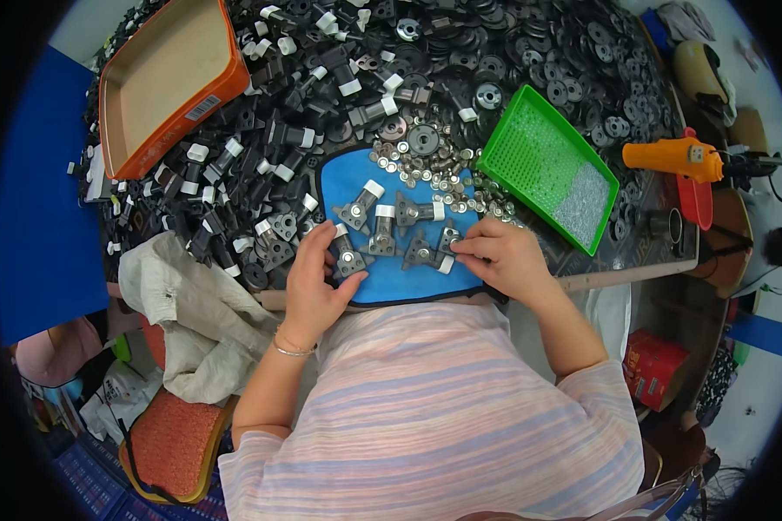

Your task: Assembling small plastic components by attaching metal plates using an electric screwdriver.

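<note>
On the blue mat [391,282] near the person, the left hand [311,276] pins one grey bracket [349,260] in a narrow grip while the right hand [502,257] pinches another bracket [447,247], likely steadying both for fitting.

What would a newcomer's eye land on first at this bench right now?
Probably the huge heap of black parts covering the far tabletop, with an orange tray at far left and a green tray at right. Nearer, a bright blue mat carries a few grey parts; the left hand and right hand each touch one.
</note>
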The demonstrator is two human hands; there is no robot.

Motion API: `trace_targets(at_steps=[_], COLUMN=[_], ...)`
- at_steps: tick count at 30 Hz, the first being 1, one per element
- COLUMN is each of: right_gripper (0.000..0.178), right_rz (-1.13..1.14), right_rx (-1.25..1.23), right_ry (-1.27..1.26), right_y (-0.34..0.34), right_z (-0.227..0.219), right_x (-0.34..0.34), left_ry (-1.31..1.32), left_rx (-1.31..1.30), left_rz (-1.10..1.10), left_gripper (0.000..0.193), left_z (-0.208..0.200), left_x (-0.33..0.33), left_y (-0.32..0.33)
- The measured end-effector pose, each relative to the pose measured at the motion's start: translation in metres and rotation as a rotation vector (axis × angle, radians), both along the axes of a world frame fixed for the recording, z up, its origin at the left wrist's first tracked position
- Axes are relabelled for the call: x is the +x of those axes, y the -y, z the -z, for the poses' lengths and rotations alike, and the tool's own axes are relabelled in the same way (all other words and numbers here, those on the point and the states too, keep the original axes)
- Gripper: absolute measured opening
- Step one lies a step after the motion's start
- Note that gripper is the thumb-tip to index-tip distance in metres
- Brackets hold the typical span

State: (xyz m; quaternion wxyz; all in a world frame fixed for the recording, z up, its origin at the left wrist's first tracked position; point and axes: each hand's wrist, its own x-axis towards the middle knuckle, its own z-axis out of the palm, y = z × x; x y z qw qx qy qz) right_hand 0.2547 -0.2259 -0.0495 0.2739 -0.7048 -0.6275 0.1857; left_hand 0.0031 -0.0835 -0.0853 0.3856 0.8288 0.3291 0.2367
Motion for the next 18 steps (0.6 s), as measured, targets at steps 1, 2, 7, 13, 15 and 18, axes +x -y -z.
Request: trace_targets(at_steps=[1, 2, 7, 13, 15, 18], right_gripper=[0.016, 0.016, 0.023, 0.036, 0.036, 0.033], right_rz=[0.0, 0.007, 0.032, 0.182, 0.235, 0.253], right_rx=[0.002, 0.001, -0.023, -0.1, -0.107, -0.194], right_ry=[0.0, -0.008, -0.016, -0.004, 0.049, 0.029], right_y=[0.0, 0.0, 0.003, 0.009, 0.007, 0.002], right_z=[0.001, 0.002, -0.005, 0.004, 0.007, 0.002], right_x=[0.001, 0.001, 0.001, 0.001, 0.002, 0.005], left_ry=[-0.013, -0.013, -0.003, -0.02, -0.017, -0.012], left_rx=[0.002, 0.006, 0.013, 0.017, 0.024, 0.031], left_rz=[0.0, -0.002, -0.008, -0.012, -0.007, -0.002], left_gripper=[0.071, 0.071, 0.07, 0.07, 0.07, 0.069], left_z=[-0.001, -0.001, 0.0, 0.0, 0.0, 0.0], left_x=[0.001, 0.001, 0.001, 0.003, 0.003, 0.003], left_y=[0.0, 0.0, 0.001, 0.0, 0.0, 0.0])
